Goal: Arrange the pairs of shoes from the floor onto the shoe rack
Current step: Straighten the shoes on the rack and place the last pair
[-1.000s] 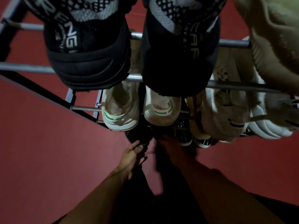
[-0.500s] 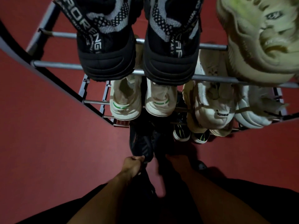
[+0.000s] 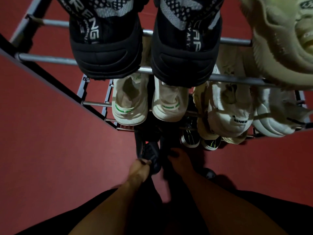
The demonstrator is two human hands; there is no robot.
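Shoes filled most of the shoe rack point(image 3: 50, 59) (top rows looked full), and left hand point(image 3: 139, 170) fingers pinched a dark shoe point(image 3: 149, 155) low down, while right hand point(image 3: 179, 160) fingers were too dark to tell.

Dim light falls on a plain dark-red floor point(image 3: 50, 158).

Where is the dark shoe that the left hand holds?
In the head view, the dark shoe is low at centre, below the white shoes with green stripes, its heel pinched by the left hand.

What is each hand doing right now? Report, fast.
Left hand: fingers pinch the dark shoe.
Right hand: on a second dark shoe; grip cannot be told.
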